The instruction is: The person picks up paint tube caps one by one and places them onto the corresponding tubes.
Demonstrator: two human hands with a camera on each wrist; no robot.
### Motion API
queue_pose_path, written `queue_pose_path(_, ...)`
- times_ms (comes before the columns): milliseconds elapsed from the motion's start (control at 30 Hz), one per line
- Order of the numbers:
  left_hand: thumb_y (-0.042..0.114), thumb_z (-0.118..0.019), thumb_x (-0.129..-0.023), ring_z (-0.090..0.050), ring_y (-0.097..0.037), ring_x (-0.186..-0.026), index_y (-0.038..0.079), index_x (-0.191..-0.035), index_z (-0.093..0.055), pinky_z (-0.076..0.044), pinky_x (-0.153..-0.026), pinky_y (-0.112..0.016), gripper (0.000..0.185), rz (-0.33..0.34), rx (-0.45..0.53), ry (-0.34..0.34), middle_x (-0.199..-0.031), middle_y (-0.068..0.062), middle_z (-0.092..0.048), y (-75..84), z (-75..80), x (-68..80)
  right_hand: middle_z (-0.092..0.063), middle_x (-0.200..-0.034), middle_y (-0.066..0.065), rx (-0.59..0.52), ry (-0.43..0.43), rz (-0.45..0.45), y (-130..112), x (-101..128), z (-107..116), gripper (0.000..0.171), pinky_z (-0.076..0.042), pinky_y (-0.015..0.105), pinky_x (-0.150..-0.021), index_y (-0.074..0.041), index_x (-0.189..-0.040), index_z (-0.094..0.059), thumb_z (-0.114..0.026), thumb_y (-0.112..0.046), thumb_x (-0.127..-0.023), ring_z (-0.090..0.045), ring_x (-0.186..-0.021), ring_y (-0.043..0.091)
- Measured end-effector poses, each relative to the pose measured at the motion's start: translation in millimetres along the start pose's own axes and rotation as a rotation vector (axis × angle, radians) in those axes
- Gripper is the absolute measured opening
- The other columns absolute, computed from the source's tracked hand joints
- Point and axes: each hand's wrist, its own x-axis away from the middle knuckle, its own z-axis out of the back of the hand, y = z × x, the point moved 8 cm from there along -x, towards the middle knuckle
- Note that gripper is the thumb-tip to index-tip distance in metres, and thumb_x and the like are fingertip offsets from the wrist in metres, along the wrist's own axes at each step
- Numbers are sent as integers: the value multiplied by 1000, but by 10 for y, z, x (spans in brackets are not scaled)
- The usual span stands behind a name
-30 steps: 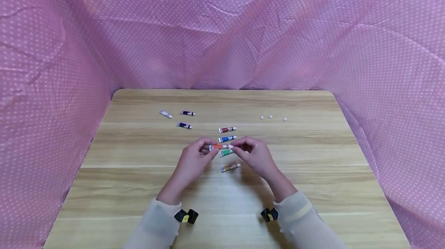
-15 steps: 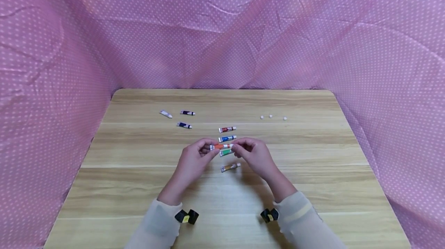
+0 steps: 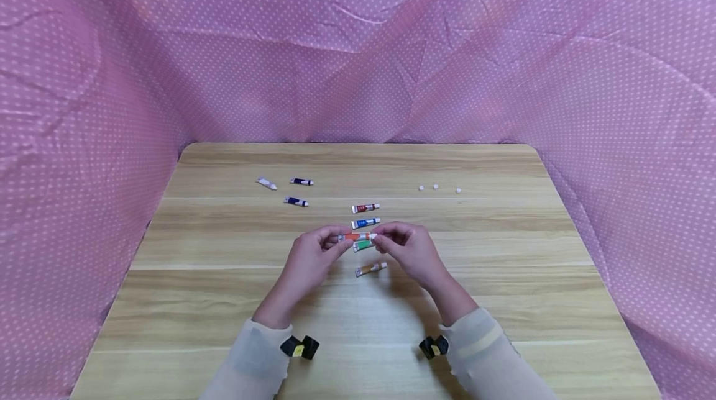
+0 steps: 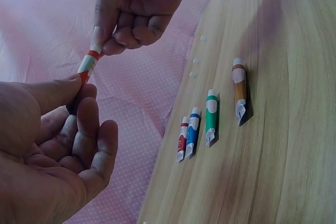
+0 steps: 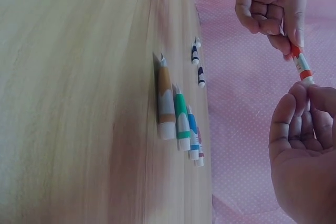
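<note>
An orange paint tube (image 3: 356,236) is held level above the table between both hands. My left hand (image 3: 311,258) pinches its crimped-end half between thumb and fingers, which partly hide that end in the left wrist view. At the other end, the thumb and forefinger of my right hand (image 3: 411,254) pinch the white cap (image 4: 97,43). Below the held tube lies a green paint tube (image 4: 211,111), partly covered in the head view. A blue paint tube (image 3: 366,223) and a red one (image 3: 366,208) lie beyond it. Nearer the person is a gold-brown paint tube (image 3: 371,269).
Two dark paint tubes (image 3: 296,201) and a whitish tube (image 3: 266,183) lie at the back left of the wooden table (image 3: 184,300). Several small white caps (image 3: 436,187) sit apart at the back right. A pink dotted cloth (image 3: 358,77) hangs around the table.
The orange tube has shifted very slightly to the right, and my right fingers have moved a little around its cap. The tubes and caps on the table have stayed put.
</note>
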Motion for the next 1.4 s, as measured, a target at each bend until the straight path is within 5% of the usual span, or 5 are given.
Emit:
queue_pose_path(167,33,-77,-102,-69,-17,-99,26,-129,-76,-59,-85,-33,28,-26,-2,13,-109,4,-76,18,11,-1,-80,-106,15,21,-5,6,11,-8,-15,13,-63,56,-93,-13,-112,-81,-75,-21,-104,-76,-96,36)
queue_pose_path(767,28,-80,-100,-71,-14,-97,28,-121,-77,-61,-86,-33,21,-72,-6,20,-106,6,-77,99,-34,16,-68,-80,15,85,-10,-68,41,-31,-74,51,-41,24,-59,-5,-79,-71,-52,-34,-116,-51,-68,20)
queue_pose_path(1033,28,-81,-100,-70,-16,-98,29,-122,-77,-61,-86,-32,22,-52,2,8,-107,5,-76,85,-50,8,-66,-83,9,77,-80,-74,55,-24,-4,56,-49,32,-72,-2,-102,-76,-41,-42,-118,-58,-81,33)
queue_pose_path(1200,29,-80,-100,-69,-17,-98,30,-122,-77,-61,-86,-33,22,-44,6,10,-108,5,-76,67,-50,0,-68,-100,7,46,-105,32,-29,-6,76,25,-56,34,-82,-11,-128,-69,-62,-29,-112,-62,-92,26)
queue_pose_path(1400,29,-80,-100,-69,-18,-98,29,-123,-77,-60,-86,-33,23,-37,21,4,-107,4,-76,60,-58,4,-74,-107,9,97,-27,122,-81,17,122,18,-55,23,-80,-9,-119,-75,-76,-12,-101,-65,-94,21)
